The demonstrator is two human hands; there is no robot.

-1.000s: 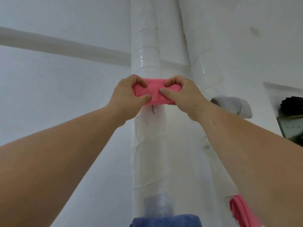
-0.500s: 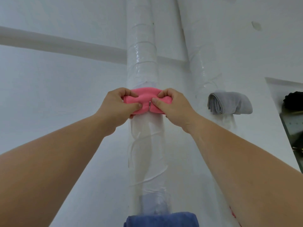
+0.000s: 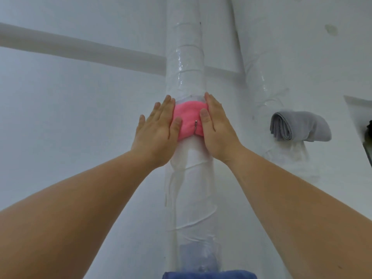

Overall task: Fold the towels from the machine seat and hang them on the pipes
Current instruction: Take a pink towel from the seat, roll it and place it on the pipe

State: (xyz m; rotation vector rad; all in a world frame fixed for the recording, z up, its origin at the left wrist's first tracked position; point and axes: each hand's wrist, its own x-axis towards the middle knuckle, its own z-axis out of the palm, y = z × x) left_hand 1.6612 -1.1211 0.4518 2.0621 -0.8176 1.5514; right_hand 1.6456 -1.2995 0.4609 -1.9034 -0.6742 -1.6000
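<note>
Both forearms reach up from the bottom corners twd the pipes. At the very bottom edge, btwn the arms, the top of a folded blue towel [image 3: 209, 274] shows against the front of the near pipe [image 3: 186, 57]. The rest of it is cut off by the frame.

Higher up the same pipe, which is white, upright and wrapped in clear shiny film, sits the pink towel [image 3: 188, 115]. It's folded into a small pad and hangs on a small metal hook [image 3: 195, 125], whose tip pokes out thru the front of the cloth near its lower edge.

L hand [image 3: 157, 129] lies flat on the towel's L side, fingers straight and slightly spread, thumb resting on the pink cloth. R hand [image 3: 218, 129] mirrors it on the R side: fingers straight and together, thumb on the cloth just R of the hook. Neither hand pinches or curls round anything; both just press w/ flat palms, towel btwn them.

Further back and to the R runs a 2nd wrapped pipe [image 3: 253, 57], leaning a bit. A folded grey towel [image 3: 302, 125] hangs beside it on its R side; can't tell what holds it.

Behind all that is the white wall [image 3: 60, 117], w/ a thin horizontal white pipe [image 3: 80, 48] crossing it from the L and passing behind the near pipe.
</note>
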